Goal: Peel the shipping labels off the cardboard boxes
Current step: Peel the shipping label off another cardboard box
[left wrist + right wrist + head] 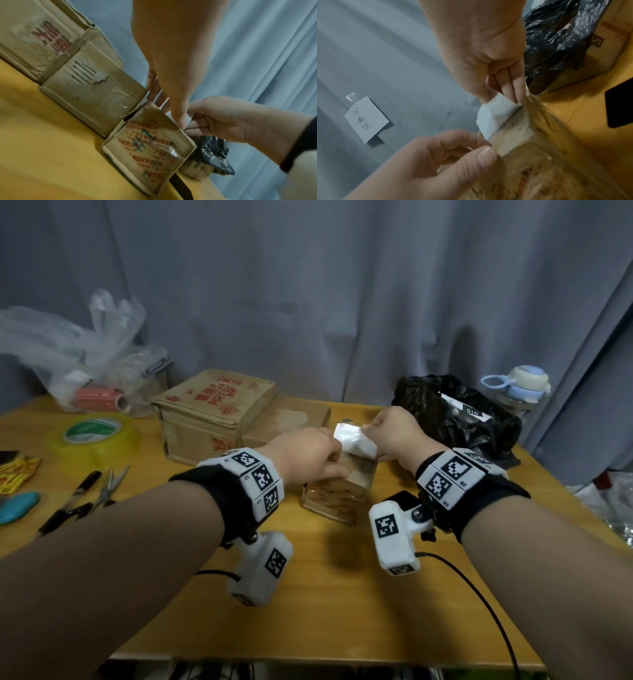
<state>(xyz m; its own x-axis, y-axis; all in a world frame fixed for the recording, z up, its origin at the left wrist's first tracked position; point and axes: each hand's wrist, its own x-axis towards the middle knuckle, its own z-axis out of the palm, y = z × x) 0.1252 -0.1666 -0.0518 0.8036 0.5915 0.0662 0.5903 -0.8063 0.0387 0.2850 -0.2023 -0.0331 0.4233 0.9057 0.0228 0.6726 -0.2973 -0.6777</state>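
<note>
A small worn cardboard box with red print stands on the wooden table. My left hand grips its top near edge, thumb and fingers curled round the corner. A white shipping label is lifted partway off the box top, its lower edge still stuck down. My right hand pinches the label's free end between thumb and fingers; the head view shows this pinch above the label. In the left wrist view the box sits below both hands.
Just behind are a larger box with red print and a flat box. A black plastic bag lies at the right, a yellow tape roll, scissors and pens at the left. A grey curtain hangs behind.
</note>
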